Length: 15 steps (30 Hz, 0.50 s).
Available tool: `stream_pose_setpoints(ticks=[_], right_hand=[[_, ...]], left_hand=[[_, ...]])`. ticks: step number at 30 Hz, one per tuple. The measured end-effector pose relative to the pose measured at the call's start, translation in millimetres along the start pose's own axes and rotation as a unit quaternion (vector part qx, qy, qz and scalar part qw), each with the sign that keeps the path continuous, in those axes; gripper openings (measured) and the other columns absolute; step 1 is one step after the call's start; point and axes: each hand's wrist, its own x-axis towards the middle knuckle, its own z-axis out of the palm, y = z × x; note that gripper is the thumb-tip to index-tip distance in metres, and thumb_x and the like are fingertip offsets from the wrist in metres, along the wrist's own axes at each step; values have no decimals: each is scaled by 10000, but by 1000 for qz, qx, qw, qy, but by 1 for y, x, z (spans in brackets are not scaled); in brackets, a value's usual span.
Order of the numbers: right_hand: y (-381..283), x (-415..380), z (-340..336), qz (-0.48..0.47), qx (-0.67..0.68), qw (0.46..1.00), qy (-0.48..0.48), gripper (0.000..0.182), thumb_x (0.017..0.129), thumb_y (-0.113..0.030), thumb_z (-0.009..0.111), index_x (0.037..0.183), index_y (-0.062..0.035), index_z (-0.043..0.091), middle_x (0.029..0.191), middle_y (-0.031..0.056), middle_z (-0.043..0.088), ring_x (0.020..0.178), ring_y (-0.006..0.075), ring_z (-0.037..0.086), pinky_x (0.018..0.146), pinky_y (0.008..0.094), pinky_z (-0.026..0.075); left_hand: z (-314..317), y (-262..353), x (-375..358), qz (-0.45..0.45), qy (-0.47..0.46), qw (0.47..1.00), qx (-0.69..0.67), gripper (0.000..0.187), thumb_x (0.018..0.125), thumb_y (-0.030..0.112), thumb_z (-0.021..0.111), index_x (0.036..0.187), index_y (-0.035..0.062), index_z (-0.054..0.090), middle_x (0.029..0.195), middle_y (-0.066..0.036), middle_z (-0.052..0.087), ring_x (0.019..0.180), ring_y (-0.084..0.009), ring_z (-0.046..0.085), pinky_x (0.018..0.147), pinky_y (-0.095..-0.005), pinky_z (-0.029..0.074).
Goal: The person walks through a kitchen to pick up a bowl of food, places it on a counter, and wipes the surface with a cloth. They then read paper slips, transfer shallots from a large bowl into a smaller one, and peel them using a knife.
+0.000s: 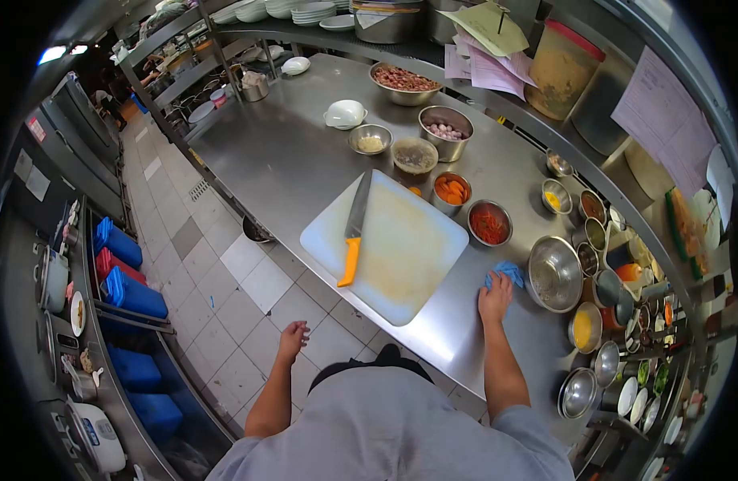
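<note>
My right hand (495, 301) is closed on a crumpled blue cloth (508, 270) that rests on the steel table (261, 172). Just beyond it stands a large steel mixing bowl (555, 274). My left hand (292, 337) hangs over the floor off the table's front edge, its fingers loosely bent and apart, with nothing in it. Between the hands lies a white cutting board (409, 244). A knife (355, 224) with an orange handle rests on its left side, blade pointing away from me.
Behind the board stand bowls of red chopped food (489, 223), sliced carrots (452, 190), shallots (445, 131) and meat (404, 82). Many small bowls crowd the right end. A shelf with papers (497, 48) overhangs the back. Blue bins (132, 293) line the left counter.
</note>
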Motion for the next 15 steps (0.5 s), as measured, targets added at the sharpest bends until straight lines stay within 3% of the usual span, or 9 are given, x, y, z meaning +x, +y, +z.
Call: stream_pose_setpoints(ticks=[4,9,13,15], right_hand=[[-2,1,-3,8,-11,1000,-9,462,723,-112,604,1186,-97,594,1288,120,506,1227,337,427,1039,458,336],[-32,-46,-22,-1,-4,997,-71,477,683,-176,657,1153,-100,626,1200,132,540,1092,346,482,960,438,405],[-77,-123,-38,8,69,993,-92,429,684,-190,687,1107,-130,648,1154,137,545,1040,346,498,920,423,437],[-79,-156,-47,26,66,993,-94,412,690,-181,696,1097,-139,648,1151,137,546,1044,347,497,916,421,440]], left_hand=[[1,54,22,93,68,990,-80,268,977,258,507,1160,74,572,885,-51,643,646,-111,576,535,-237,456],[-12,154,108,229,84,967,-78,245,979,233,508,1155,72,565,859,-27,636,619,-76,541,508,-211,415],[-10,244,182,269,61,959,-58,234,980,194,495,1157,60,569,917,-29,628,762,-91,569,610,-242,458],[-8,253,240,330,52,942,4,235,961,183,516,1138,42,578,950,-57,631,844,-137,592,693,-282,479]])
